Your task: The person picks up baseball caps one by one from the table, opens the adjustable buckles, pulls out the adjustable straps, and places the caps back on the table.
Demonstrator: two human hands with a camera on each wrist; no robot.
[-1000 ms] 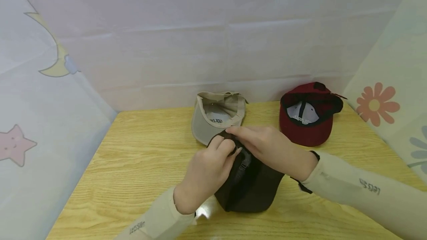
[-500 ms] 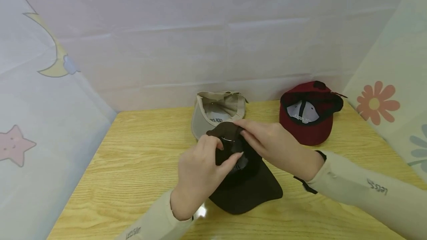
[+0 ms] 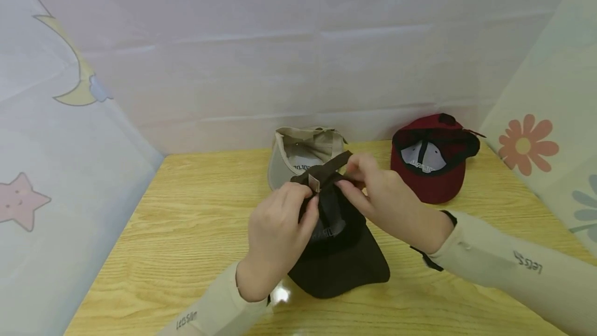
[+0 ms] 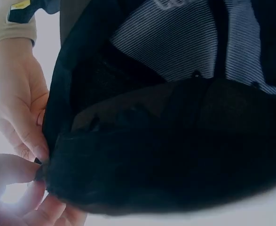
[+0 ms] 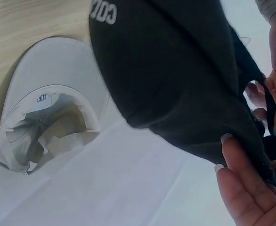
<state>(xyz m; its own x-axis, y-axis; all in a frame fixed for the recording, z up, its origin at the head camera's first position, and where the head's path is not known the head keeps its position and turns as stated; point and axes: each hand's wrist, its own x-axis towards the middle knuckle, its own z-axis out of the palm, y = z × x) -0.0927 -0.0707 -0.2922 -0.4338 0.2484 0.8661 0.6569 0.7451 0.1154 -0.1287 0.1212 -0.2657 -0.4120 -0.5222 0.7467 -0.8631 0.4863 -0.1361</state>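
A black baseball cap (image 3: 340,271) is held near the front middle of the table, its brim toward me and its inside showing. My left hand (image 3: 277,237) pinches the back edge beside a small pale label (image 3: 314,183). At the right side of the back opening, my right hand (image 3: 389,204) pinches the cap between thumb and fingers. A dark back strap (image 3: 339,162) sticks up loose between the hands. The left wrist view shows the cap's striped lining (image 4: 175,42), both hands at its left edge. Raised lettering (image 5: 103,12) marks its front in the right wrist view.
Just behind the black cap lies a beige cap (image 3: 276,167), opening up, partly covered by it. A dark red cap (image 3: 431,191) lies farther right on the wooden table (image 3: 196,211). Pale printed sheets (image 3: 261,66) form walls behind and at both sides.
The cap's back strap has come up and apart toward the upper right. My left fingers have closed in by the label, and my right hand has turned, its thumb and fingers now pinching.
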